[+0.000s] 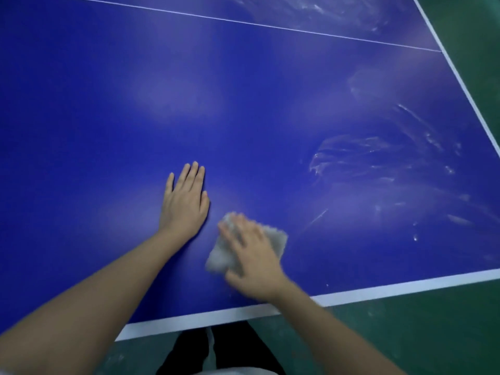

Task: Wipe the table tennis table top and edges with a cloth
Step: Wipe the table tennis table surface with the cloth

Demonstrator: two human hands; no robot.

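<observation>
The blue table tennis table point(243, 104) fills most of the view, with white lines along its near and right edges. My right hand point(251, 255) presses flat on a grey cloth point(219, 258) that lies on the top close to the near edge; hand and cloth are blurred. Just to the left, my left hand point(185, 201) rests flat on the bare surface, fingers straight and together. Whitish wet smears point(378, 163) streak the right part of the top.
The white near edge line point(405, 289) runs from lower left to right. A thin white centre line point(243, 21) crosses the far part. Green floor point(433, 334) lies below and to the right of the table. My dark trousers point(232, 350) show at the bottom.
</observation>
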